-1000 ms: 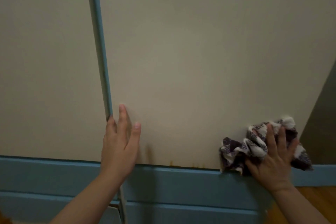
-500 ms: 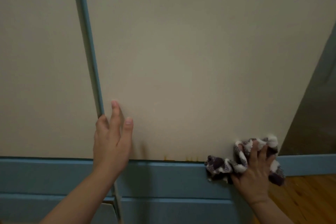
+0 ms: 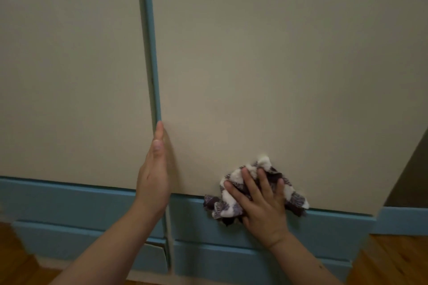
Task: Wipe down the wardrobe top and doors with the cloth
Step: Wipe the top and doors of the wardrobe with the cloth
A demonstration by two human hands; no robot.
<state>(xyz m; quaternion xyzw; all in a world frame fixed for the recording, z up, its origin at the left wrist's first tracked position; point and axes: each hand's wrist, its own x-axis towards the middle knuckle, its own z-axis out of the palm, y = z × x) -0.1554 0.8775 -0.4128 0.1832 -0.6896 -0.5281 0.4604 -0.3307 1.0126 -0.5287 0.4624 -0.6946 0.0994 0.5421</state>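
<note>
Two beige wardrobe doors fill the view: the right door and the left door, split by a blue edge strip. My right hand presses a crumpled purple-and-white checked cloth flat against the lower part of the right door, over its bottom edge. My left hand grips the right door's left edge near the bottom, thumb on the door face, the other fingers hidden behind the edge.
A blue base band runs under the doors, with blue drawer fronts below it. Wooden floor shows at the lower right and lower left. A dark gap lies beyond the right door's right edge.
My right hand has slid the cloth leftward along the bottom of the right door. My left hand has turned edge-on around the door's edge.
</note>
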